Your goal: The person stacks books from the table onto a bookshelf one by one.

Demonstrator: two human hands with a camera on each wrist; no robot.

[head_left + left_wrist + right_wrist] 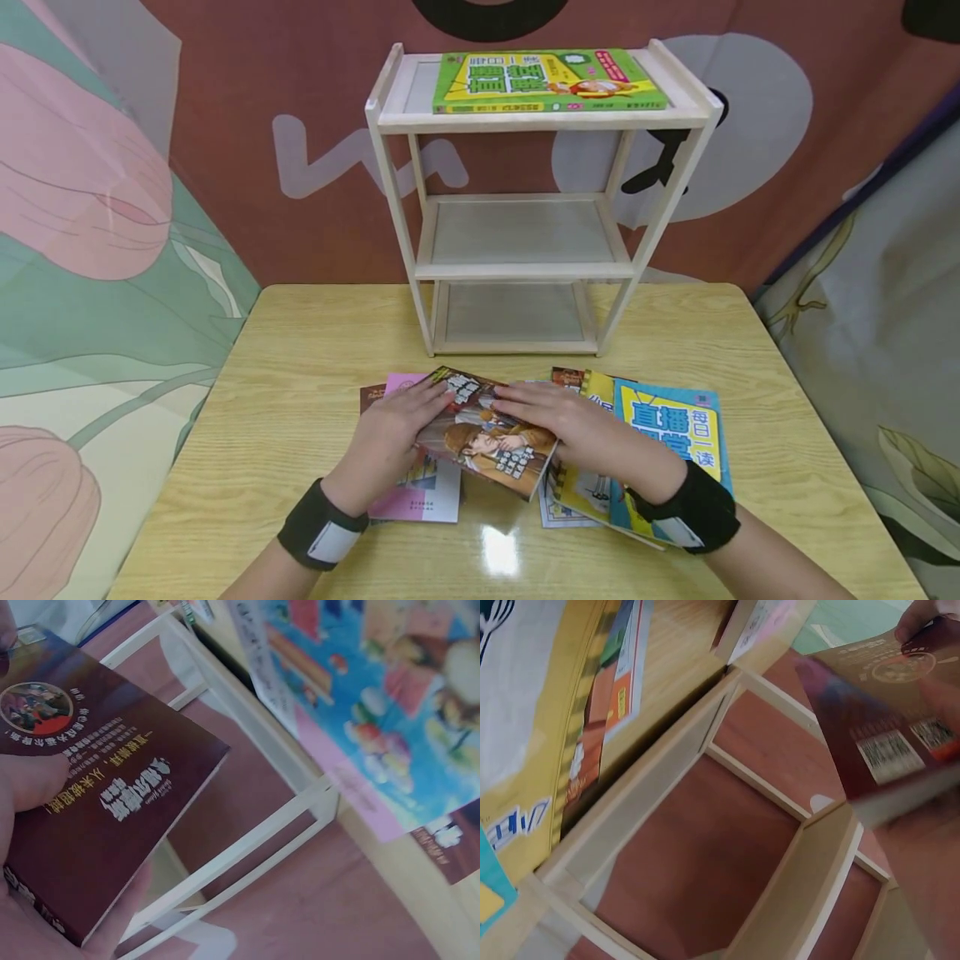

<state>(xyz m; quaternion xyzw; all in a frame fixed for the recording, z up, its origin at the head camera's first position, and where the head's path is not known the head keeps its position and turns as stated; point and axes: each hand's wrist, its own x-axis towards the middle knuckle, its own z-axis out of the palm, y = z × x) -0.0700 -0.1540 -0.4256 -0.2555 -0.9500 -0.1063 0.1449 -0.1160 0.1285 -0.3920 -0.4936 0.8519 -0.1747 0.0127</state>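
Left hand (396, 427) and right hand (561, 414) pinch brown paperback (487, 443) from opposite sides, fingers on front, thumbs beneath. Paperback lies between both grips, above wooden table (300, 342). Judged step: two-handed holding; next move likely calls for even grip. Pink book (431, 505) below left hand; blue book (675, 417) near right hand; white shelf (525, 271) behind.
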